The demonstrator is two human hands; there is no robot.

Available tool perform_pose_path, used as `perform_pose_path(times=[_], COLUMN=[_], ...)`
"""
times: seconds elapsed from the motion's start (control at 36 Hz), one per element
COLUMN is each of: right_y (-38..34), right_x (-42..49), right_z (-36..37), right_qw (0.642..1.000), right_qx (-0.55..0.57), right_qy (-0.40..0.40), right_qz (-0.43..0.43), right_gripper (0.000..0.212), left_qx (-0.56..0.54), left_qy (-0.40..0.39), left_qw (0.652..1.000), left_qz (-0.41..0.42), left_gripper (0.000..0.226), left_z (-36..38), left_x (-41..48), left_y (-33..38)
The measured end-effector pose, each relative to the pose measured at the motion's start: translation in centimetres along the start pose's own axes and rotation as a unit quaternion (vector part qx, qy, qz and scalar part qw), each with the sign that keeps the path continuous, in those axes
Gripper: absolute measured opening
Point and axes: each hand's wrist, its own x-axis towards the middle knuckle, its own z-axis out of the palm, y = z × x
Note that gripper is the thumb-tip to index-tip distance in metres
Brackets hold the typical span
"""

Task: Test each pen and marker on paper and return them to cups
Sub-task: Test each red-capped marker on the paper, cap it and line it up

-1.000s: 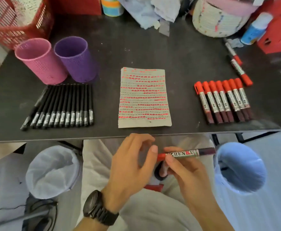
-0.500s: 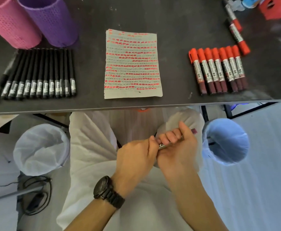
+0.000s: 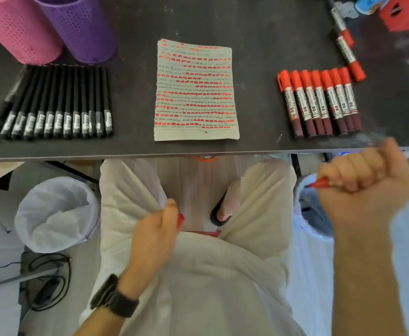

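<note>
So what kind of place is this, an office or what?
Likely a makeshift work desk for sorting stationery: a dark table with rows of black pens and red markers, a scribbled test paper, and a white-lined bin beneath.

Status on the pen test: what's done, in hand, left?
Done: the paper is filled with red dashes and scribbles. In hand: the right hand grips an uncapped red marker, the left hand holds its cap. Left: the marker row, two more markers behind it and the black pens lie on the table, outside the pink cup and purple cup.
</note>
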Motion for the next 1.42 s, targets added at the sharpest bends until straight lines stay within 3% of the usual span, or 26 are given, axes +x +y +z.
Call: perform_pose_path(times=[0.08,0.22,0.31,0.44,0.56,0.61,0.81,1.03,1.42], right_y=[-0.3,2.6,3.1,3.6,4.3,4.6,7.0,8.1,8.4], right_x=[0.9,1.4,1.7,2.9,4.2,5.0,7.4,8.0,8.1], right_z=[0.8,3.3,4.4,6.7,7.9,8.1,7.6,6.3,6.4], right_qw=[1.0,0.995,0.984,0.954,0.922,0.903,0.866,0.828,0.795], right_qx=[0.0,-0.085,-0.165,-0.294,-0.377,-0.409,-0.457,-0.507,-0.55], right_qy=[-0.021,-0.028,-0.051,-0.059,-0.065,-0.077,-0.073,-0.047,-0.04], right_qz=[-0.001,0.04,0.045,0.021,-0.064,-0.105,-0.187,-0.236,-0.253], right_gripper=[0.051,0.06,0.072,0.069,0.033,0.026,0.036,0.032,0.027], left_qx=[-0.054,0.028,0.12,0.113,0.148,0.177,0.24,0.221,0.224], left_qy=[0.029,0.067,0.13,0.143,0.165,0.189,0.181,0.246,0.28], left_qw=[0.995,0.973,0.925,0.86,0.838,0.819,0.81,0.785,0.772], left_qz=[0.085,0.219,0.335,0.476,0.499,0.512,0.503,0.524,0.525], left_gripper=[0.072,0.056,0.045,0.021,0.021,0.024,0.032,0.028,0.027], left_z=[-1.0,0.1,0.8,1.8,2.4,2.6,4.0,5.3,6.0], left_x=[0.2,1.3,2.0,3.6,4.4,4.8,6.6,8.2,8.8], left_y=[2.1,6.6,7.8,8.3,8.4,8.3,7.0,5.9,5.6])
